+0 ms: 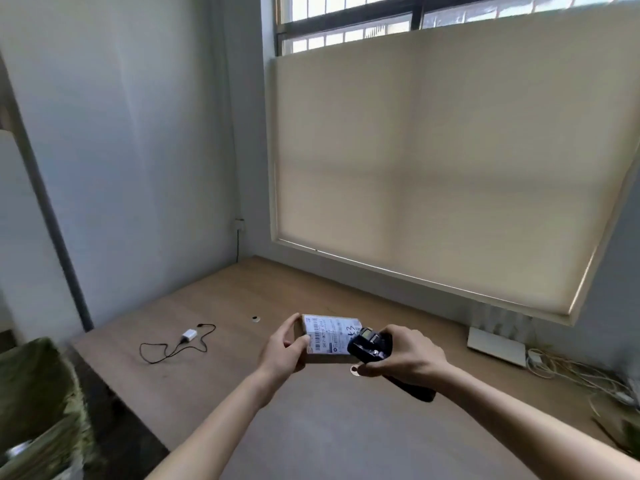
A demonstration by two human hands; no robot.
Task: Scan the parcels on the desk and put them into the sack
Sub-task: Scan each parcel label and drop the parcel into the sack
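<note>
The left hand (282, 348) pinches the parcel (330, 339) by its left end above the bench (311, 427). The right hand's (407, 356) grip curls round a black scanner (370, 346) at the parcel's right end. A green sack (38, 403) sits near left; a charger (188, 336) lies farther left.

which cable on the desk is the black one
The looped cable left of the left hand, plugged into the white charger. The tangled cables at the right edge are white.

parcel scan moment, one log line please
step: scanning | left hand: holds parcel above desk | right hand: aims scanner at label | sack: left of desk
</note>
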